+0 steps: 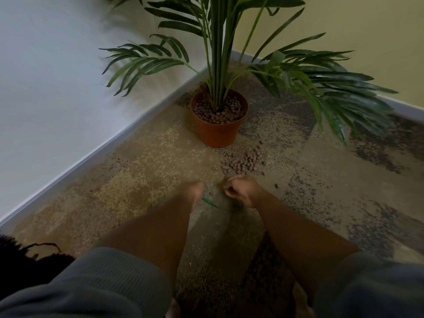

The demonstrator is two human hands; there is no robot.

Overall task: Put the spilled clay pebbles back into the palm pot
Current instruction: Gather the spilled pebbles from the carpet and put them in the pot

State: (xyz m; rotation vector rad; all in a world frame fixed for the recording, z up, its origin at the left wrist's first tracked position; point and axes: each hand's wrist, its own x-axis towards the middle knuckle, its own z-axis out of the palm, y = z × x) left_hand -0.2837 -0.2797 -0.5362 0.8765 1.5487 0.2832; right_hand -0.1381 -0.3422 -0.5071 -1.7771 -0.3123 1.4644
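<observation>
Brown round pebbles (pixel 243 162) lie heaped on carpet at frame centre, just below-right of the orange pot (pixel 219 129). Right hand (pixel 241 191) clenched below the heap, contents unclear; left hand (pixel 196 191) blurred, state indeterminate.

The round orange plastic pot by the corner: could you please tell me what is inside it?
The round orange plastic pot holds brown clay pebbles nearly to its rim, with green palm stems rising from them. Whatever lies beneath the pebbles is covered.
</observation>
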